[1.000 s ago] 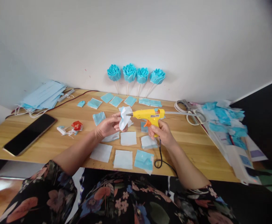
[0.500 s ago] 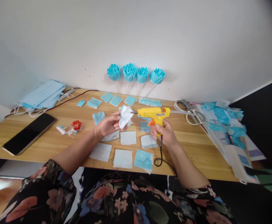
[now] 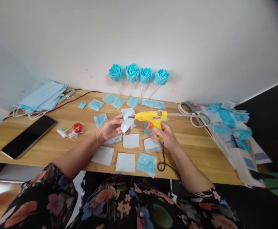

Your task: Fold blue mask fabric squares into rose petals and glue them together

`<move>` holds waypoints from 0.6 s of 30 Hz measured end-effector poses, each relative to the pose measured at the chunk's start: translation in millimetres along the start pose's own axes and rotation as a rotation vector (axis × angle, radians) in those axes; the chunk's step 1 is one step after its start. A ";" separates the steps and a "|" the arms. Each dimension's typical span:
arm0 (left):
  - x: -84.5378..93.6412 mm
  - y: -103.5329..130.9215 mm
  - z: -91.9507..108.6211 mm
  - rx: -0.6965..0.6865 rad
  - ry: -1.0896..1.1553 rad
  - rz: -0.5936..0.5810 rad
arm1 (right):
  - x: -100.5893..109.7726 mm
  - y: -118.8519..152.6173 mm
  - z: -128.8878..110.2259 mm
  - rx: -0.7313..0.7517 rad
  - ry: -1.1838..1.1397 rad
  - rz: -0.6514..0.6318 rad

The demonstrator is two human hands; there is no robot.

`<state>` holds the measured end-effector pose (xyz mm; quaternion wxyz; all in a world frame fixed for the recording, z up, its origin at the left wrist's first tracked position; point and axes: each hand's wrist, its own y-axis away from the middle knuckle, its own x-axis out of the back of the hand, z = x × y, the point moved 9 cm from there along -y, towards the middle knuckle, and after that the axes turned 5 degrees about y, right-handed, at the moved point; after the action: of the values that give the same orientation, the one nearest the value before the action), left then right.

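Observation:
In my left hand is a folded piece of white and blue mask fabric, pinched between thumb and fingers. My right hand grips a yellow hot glue gun by its handle, near the orange trigger. Its nozzle points left and reaches over the held fabric; whether the tip touches it I cannot tell. A clear glue stick sticks out of the gun's rear. Below my hands lie white fabric squares and a blue fabric square.
Several blue fabric roses on thin sticks lean against the wall. Masks are stacked at the left, behind a phone and a red scrap. Scissors, blue scraps and a white power strip occupy the right.
The glue gun in my right hand has moved left, bringing its nozzle farther over the fabric. My left hand has stayed almost in place, still holding the piece.

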<state>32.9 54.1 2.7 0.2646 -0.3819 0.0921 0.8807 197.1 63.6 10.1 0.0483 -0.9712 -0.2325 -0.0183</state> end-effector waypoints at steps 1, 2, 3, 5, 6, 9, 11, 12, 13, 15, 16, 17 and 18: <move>-0.6 0.0 0.5 -0.004 0.004 -0.001 | -0.4 0.0 0.1 0.005 -0.005 -0.003; -0.9 0.0 1.1 -0.009 0.008 0.000 | -0.6 -0.1 0.2 0.009 -0.010 -0.004; -1.0 0.0 1.6 -0.014 0.011 0.005 | -0.8 -0.1 0.5 0.011 -0.013 -0.005; -1.1 0.0 2.2 -0.018 0.015 0.011 | -1.1 -0.2 0.8 0.011 -0.019 -0.009; -1.6 0.0 2.1 -0.018 0.015 0.008 | -1.1 -0.2 0.8 0.010 -0.021 -0.009; -2.6 0.0 2.9 -0.029 0.023 -0.006 | -1.1 -0.3 1.1 0.005 -0.022 -0.013; -2.3 0.2 3.9 -0.043 0.029 -0.008 | -0.6 -0.4 1.4 0.006 -0.021 -0.012; -1.8 0.2 4.2 -0.047 0.028 -0.006 | -0.5 -0.5 1.8 0.007 -0.018 -0.014; -1.4 0.3 4.3 -0.049 0.025 -0.002 | -0.2 -0.6 2.2 0.009 -0.017 -0.015; -0.8 0.6 4.3 -0.048 0.017 0.004 | 0.1 -0.9 3.2 0.012 -0.007 -0.021; -0.7 0.9 4.6 -0.049 0.014 0.006 | 0.5 -1.1 3.7 0.012 0.002 -0.025; -0.8 1.1 5.0 -0.050 0.011 0.009 | 1.0 -1.3 4.3 0.009 0.018 -0.026; -1.0 1.3 5.7 -0.053 0.009 0.013 | 2.1 -1.6 4.9 0.005 0.041 -0.022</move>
<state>29.3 54.7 7.3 0.2483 -0.3922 0.0726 0.8828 198.3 66.4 5.5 0.0551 -0.9680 -0.2420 -0.0380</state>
